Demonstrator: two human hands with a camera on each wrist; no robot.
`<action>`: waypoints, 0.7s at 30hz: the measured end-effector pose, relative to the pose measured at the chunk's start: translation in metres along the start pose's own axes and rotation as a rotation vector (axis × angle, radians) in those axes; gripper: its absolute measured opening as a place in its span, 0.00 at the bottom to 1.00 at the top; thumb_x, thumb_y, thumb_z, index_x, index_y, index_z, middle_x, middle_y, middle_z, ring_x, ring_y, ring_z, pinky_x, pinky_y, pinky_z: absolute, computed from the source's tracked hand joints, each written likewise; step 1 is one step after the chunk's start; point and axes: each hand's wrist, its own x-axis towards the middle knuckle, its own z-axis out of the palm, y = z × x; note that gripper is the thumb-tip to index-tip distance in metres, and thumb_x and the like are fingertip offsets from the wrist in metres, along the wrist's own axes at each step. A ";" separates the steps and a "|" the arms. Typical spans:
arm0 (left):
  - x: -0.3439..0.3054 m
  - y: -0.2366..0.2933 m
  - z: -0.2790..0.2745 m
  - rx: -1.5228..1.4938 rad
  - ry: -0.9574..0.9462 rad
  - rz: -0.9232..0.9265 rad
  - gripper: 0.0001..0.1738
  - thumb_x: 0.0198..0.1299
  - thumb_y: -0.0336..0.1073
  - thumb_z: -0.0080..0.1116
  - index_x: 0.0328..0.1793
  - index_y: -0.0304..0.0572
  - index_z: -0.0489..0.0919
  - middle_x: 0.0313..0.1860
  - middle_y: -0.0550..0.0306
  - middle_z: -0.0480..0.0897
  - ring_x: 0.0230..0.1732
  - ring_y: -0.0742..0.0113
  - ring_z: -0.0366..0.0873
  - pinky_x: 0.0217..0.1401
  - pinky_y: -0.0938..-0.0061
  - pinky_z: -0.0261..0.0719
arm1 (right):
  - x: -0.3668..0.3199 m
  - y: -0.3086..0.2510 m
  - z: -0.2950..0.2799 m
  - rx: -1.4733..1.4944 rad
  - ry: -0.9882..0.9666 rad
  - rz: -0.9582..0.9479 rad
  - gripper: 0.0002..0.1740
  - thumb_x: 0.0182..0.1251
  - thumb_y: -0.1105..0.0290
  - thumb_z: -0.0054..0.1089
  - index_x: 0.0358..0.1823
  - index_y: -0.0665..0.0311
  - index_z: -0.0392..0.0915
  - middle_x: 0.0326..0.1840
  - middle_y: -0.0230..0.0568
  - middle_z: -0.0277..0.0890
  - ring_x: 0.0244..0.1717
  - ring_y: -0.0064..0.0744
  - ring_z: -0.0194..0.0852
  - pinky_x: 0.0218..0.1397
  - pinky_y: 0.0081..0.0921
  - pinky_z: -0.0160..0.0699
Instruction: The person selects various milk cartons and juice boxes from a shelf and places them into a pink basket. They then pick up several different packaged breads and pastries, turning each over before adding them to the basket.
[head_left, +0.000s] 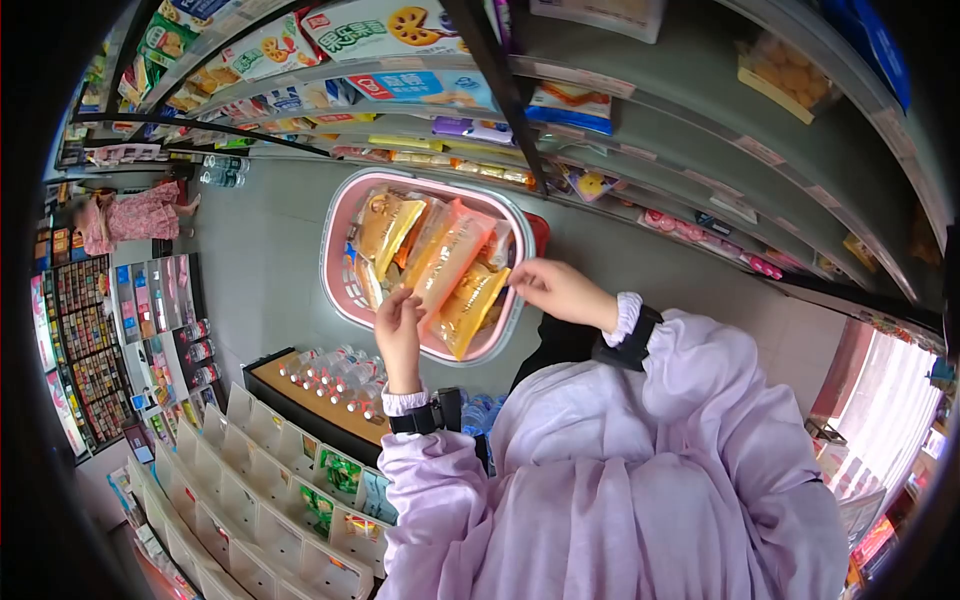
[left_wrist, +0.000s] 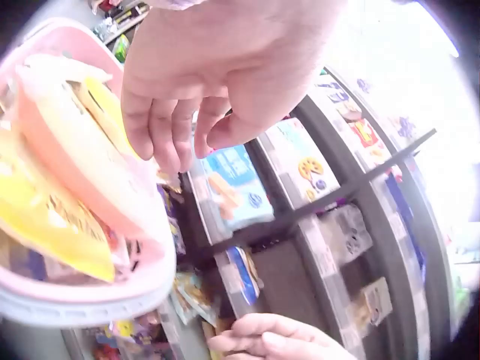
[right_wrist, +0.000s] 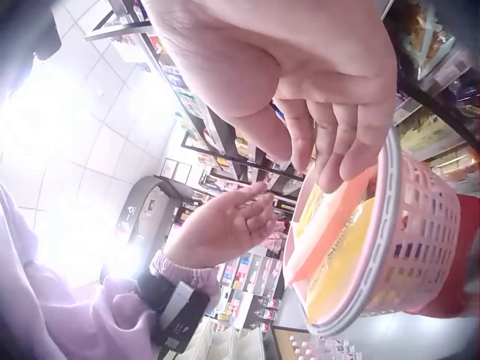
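Observation:
A pink plastic shopping basket [right_wrist: 420,232] with a pale rim holds several packaged snacks. On top lies a long orange-pink packet [head_left: 452,255] between two yellow packets, one yellow packet [head_left: 468,312] nearer the person and another yellow packet [head_left: 388,232] farther off. My left hand [head_left: 398,325] hovers at the basket's near left edge, fingers loosely bent and nothing in them. Over the right rim, beside the nearer yellow packet, is my right hand [head_left: 562,292], also empty with relaxed fingers. In the right wrist view, the left hand [right_wrist: 225,229] appears apart from the basket.
Shelves with boxed and bagged snacks, including a blue biscuit packet [head_left: 420,88], run along the far side. Bottled water [head_left: 340,375] stands on a low ledge at the near left, beside white divided bins [head_left: 250,490]. A person in a pink floral outfit [head_left: 140,215] is farther left.

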 end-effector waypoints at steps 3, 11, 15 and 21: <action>0.014 -0.029 -0.038 0.060 0.084 -0.020 0.11 0.57 0.28 0.44 0.44 0.29 0.70 0.32 0.54 0.77 0.29 0.74 0.73 0.34 0.83 0.72 | 0.046 0.006 0.008 -0.037 0.109 -0.077 0.11 0.56 0.72 0.49 0.40 0.71 0.70 0.34 0.46 0.73 0.32 0.32 0.73 0.36 0.27 0.73; 0.038 -0.055 -0.075 -0.026 0.147 -0.162 0.10 0.56 0.28 0.44 0.43 0.30 0.71 0.30 0.56 0.77 0.24 0.77 0.72 0.27 0.86 0.69 | 0.118 0.005 0.019 -0.081 0.104 -0.019 0.09 0.52 0.74 0.50 0.35 0.69 0.70 0.34 0.48 0.73 0.36 0.40 0.73 0.40 0.30 0.71; 0.056 -0.061 -0.075 -0.031 0.148 -0.151 0.11 0.57 0.28 0.45 0.44 0.30 0.71 0.29 0.56 0.76 0.24 0.77 0.72 0.27 0.86 0.69 | 0.152 0.016 0.040 -0.125 0.118 -0.085 0.08 0.51 0.74 0.50 0.33 0.69 0.71 0.31 0.47 0.74 0.33 0.42 0.73 0.38 0.30 0.71; 0.070 -0.063 -0.068 0.087 0.091 -0.135 0.09 0.58 0.30 0.46 0.39 0.31 0.72 0.25 0.59 0.75 0.20 0.78 0.69 0.22 0.86 0.67 | 0.184 0.020 0.056 -0.221 0.070 -0.005 0.08 0.50 0.73 0.49 0.32 0.68 0.72 0.30 0.48 0.73 0.33 0.44 0.73 0.38 0.32 0.70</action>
